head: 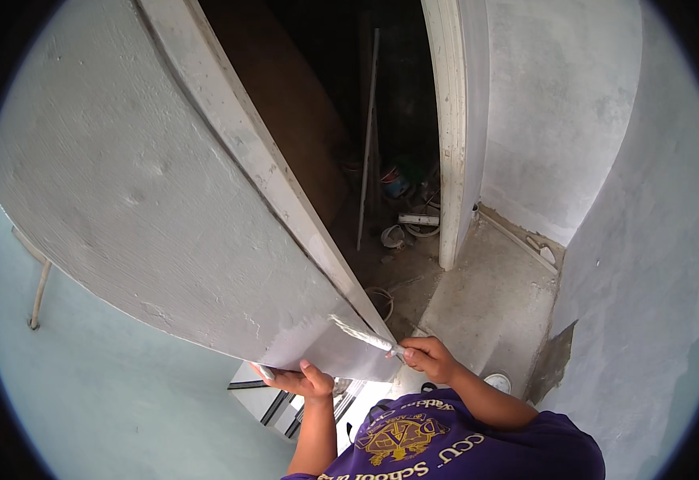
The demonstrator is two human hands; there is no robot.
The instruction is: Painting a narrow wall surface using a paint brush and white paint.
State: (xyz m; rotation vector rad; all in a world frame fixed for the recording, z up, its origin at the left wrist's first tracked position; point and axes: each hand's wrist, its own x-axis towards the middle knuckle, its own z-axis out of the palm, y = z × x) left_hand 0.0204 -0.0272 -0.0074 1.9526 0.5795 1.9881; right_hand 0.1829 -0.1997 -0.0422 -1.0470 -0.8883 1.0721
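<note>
My right hand (427,359) is closed around the handle of a paintbrush (361,335), whose pale, paint-coated bristles point up and left against a grey plastered wall (163,198) beside the door frame. Near the wall's lower edge my left hand (301,381) is palm up, its fingers at the edge and its thumb raised. A small whitish thing shows at its fingertips; whether the hand holds it is unclear. Around the brush, the lower part of the wall looks smoother and has a different shade from the rougher surface above.
A wooden door frame (452,150) borders a dark room with buckets (392,236) and a leaning pole (368,144). On the right, a trowel (546,254) and a strip (517,243) lie at the wall's foot. A round white container (498,382) stands near my right forearm.
</note>
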